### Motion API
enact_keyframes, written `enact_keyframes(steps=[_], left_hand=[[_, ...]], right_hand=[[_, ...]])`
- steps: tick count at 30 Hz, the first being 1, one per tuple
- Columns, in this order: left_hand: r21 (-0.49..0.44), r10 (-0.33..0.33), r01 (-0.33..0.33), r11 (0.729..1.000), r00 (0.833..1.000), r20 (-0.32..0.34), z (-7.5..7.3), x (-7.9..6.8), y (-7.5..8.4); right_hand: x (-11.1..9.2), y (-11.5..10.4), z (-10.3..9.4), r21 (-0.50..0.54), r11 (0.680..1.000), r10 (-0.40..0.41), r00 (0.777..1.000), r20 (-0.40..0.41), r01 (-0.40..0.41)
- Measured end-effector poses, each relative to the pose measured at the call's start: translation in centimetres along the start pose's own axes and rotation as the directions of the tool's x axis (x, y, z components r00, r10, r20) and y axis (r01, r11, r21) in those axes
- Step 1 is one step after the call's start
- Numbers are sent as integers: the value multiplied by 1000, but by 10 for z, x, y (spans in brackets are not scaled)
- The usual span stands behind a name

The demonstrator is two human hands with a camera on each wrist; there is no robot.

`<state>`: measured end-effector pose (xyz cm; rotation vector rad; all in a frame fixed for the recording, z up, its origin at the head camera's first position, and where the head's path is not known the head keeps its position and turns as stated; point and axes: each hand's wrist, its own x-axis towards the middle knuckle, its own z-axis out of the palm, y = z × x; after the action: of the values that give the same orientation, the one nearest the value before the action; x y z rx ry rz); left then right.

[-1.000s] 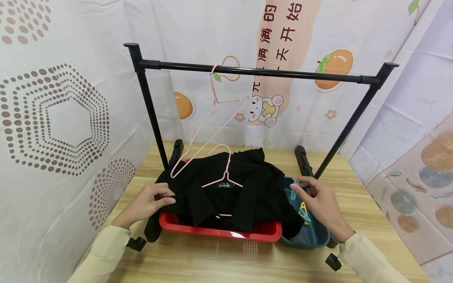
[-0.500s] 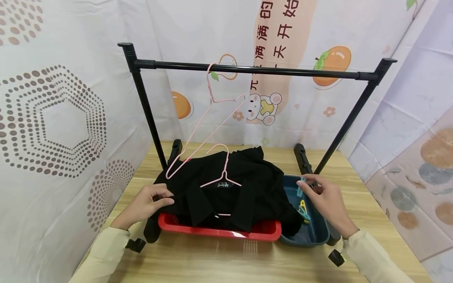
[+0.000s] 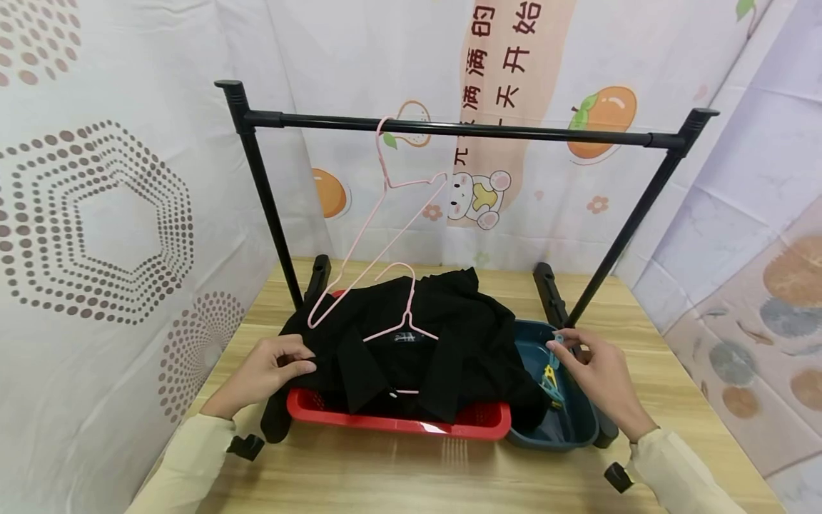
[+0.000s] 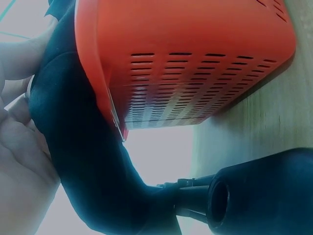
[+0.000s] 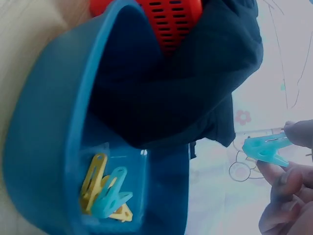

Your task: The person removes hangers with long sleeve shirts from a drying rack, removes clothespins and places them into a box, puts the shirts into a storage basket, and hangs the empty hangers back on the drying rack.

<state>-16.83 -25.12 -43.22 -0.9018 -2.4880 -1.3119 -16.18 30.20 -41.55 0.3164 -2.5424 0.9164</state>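
A black shirt (image 3: 481,321) lies heaped over the red basket (image 3: 398,426), its collar flaps toward me. From its neck rises the hook of a pink hanger (image 3: 408,314). At the shirt's left side, my left hand (image 3: 260,375) pinches the black cloth, which also shows in the left wrist view. My right hand (image 3: 600,375) holds a teal clothespin (image 5: 266,148) between thumb and fingertips, over the far right part of the blue basin (image 5: 41,127). Inside that basin are yellow clothespins (image 5: 93,178) and another teal one. One end of the shirt droops into it.
A black rack stands around the basket, with its crossbar (image 3: 514,131) above and feet on both sides. Another pink hanger (image 3: 379,146) hangs from the bar, its lower corner overlapping the shirt. Patterned curtains (image 3: 128,214) enclose the wooden table (image 3: 385,478).
My right hand has moved a little to the right with the teal clothespin, away from the shirt. The left hand keeps its place on the cloth. The hanging hanger sways slightly.
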Motion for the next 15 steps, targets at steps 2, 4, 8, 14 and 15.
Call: enact_keyframes(steps=[2, 4, 8, 14, 15], left_hand=[[-2, 12, -12, 1000, 1000, -5, 0, 0, 0], [0, 16, -16, 1000, 1000, -10, 0, -1, 0], [-1, 5, -5, 1000, 1000, -6, 0, -1, -2], [-2, -1, 1, 1000, 1000, 4, 1, 0, -4], [-1, 2, -2, 1000, 1000, 3, 0, 0, -4]], right_hand=[[-1, 2, 1, -16, 1000, 3, 1000, 9, -3], [-1, 5, 2, -36, 999, 7, 1000, 17, -6], [-3, 11, 6, -71, 997, 14, 999, 39, -11], [-7, 18, 14, -104, 994, 30, 995, 95, -20], [-8, 19, 15, -109, 994, 36, 994, 107, -24]])
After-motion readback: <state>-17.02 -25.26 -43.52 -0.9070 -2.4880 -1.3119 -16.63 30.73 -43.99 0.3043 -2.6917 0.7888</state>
